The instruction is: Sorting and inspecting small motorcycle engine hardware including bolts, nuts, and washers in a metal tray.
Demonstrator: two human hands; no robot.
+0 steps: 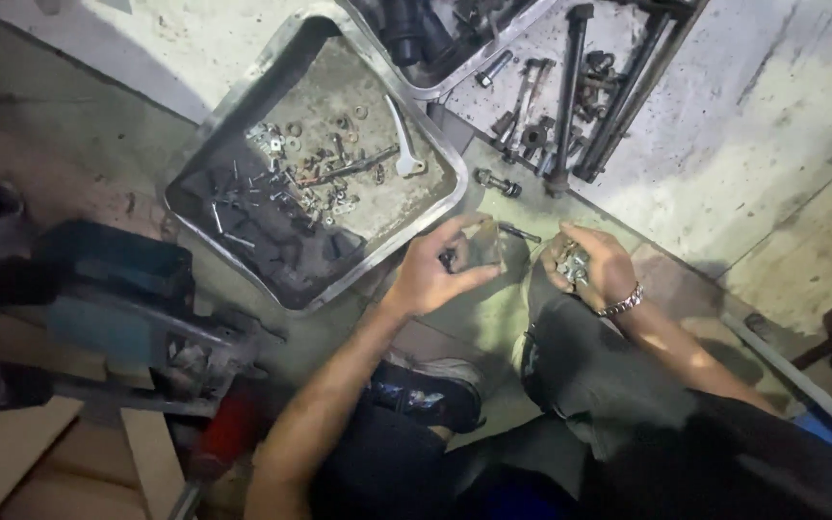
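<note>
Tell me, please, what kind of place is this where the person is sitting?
Probably a repair workshop, with the work done on the floor. A dented metal tray holds loose screws, washers and a small lever. Long greasy bolts and rods lie on the concrete. The right hand holds small metal parts, the left hand a small piece.

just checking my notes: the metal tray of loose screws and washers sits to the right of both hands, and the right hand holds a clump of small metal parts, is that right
Not quite. The head view shows the metal tray of screws and washers lying up and to the left of both hands, not to the right. The rest holds: the right hand does cup a clump of small metal parts, beside the left hand.
</note>
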